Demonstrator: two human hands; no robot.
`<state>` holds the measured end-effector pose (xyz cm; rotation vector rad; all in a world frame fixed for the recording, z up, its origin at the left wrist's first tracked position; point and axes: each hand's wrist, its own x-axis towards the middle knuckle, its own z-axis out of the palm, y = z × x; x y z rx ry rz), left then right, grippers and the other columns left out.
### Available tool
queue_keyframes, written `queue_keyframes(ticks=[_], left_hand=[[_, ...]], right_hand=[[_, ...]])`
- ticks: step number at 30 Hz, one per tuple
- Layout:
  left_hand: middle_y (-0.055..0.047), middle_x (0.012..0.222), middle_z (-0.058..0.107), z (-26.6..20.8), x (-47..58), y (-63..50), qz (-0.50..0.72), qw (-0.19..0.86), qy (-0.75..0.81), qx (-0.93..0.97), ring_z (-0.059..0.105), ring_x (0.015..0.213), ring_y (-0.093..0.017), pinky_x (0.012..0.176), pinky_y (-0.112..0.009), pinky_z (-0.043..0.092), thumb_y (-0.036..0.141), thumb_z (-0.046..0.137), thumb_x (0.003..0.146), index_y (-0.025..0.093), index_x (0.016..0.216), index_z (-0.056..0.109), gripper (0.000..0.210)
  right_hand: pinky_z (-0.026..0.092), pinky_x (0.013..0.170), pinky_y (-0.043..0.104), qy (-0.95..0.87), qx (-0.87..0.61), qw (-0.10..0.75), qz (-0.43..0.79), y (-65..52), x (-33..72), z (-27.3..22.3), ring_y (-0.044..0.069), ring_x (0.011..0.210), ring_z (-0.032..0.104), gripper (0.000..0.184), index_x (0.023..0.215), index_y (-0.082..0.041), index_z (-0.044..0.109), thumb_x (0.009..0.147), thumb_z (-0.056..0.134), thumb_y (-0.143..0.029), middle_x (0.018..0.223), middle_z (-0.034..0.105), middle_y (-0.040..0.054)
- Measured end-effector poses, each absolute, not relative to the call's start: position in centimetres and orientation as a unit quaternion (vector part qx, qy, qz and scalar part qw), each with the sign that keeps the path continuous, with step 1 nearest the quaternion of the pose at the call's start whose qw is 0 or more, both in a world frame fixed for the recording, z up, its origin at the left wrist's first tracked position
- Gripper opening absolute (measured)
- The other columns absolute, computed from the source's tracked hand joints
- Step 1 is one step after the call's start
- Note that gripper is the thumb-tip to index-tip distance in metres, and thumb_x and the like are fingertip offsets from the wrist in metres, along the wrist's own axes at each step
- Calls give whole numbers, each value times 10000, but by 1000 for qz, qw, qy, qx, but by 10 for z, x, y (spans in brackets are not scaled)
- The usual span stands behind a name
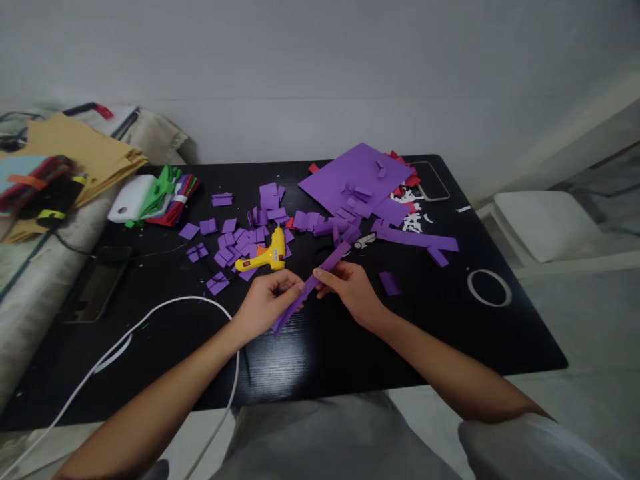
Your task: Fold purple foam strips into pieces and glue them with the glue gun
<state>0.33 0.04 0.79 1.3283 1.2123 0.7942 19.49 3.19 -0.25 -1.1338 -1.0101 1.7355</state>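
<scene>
A long purple strip [312, 284], foam or paper, slants between my two hands above the table. My left hand [270, 299] pinches its lower part, thumb on top. Farther up, my right hand [349, 287] grips the same strip between thumb and fingers. Just beyond my left hand lies a yellow glue gun [274, 254] on its side, among many small purple pieces [235, 244]. Past my right hand rests a pair of scissors [365, 241], partly covered by purple pieces. A folded purple piece [389, 283] lies to the right of my right hand.
A large purple sheet [345, 172] lies at the back of the black table [340, 360], with red and white scraps beside it. A white cable [165, 305] loops across the left side. Coloured bundles [173, 197] sit at the back left; a tape ring [490, 288] lies right.
</scene>
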Motion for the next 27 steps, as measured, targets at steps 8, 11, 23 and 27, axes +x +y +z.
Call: queue_keyframes(ticks=[8, 11, 23, 27], left_hand=[[-13, 700, 679, 6, 5, 1, 324, 569, 508, 560, 671, 618, -142, 615, -245, 520, 418, 629, 925, 152, 881, 652, 270], [-19, 742, 693, 7, 5, 1, 317, 584, 504, 552, 681, 622, -138, 623, -246, 536, 432, 620, 935, 155, 886, 646, 283], [-33, 763, 705, 7, 4, 1, 307, 620, 501, 520, 683, 633, -145, 613, -253, 556, 464, 684, 881, 144, 846, 666, 323], [-37, 746, 708, 8, 4, 1, 303, 619, 505, 520, 681, 624, -149, 605, -258, 560, 469, 685, 876, 142, 847, 672, 329]], right_hand=[[559, 553, 256, -416, -441, 385, 695, 30, 194, -6, 116, 547, 623, 318, 738, -137, 739, 681, 857, -427, 644, 678, 6], [551, 531, 254, -424, -449, 400, 677, 30, 193, -7, 116, 523, 618, 288, 736, -136, 736, 699, 840, -402, 632, 672, 4], [587, 560, 250, -405, -440, 383, 704, 30, 194, -5, 131, 621, 641, 330, 781, -143, 755, 666, 866, -432, 672, 677, 6], [571, 535, 232, -399, -435, 365, 720, 30, 195, -3, 120, 589, 629, 343, 757, -135, 756, 653, 878, -437, 652, 679, 9]])
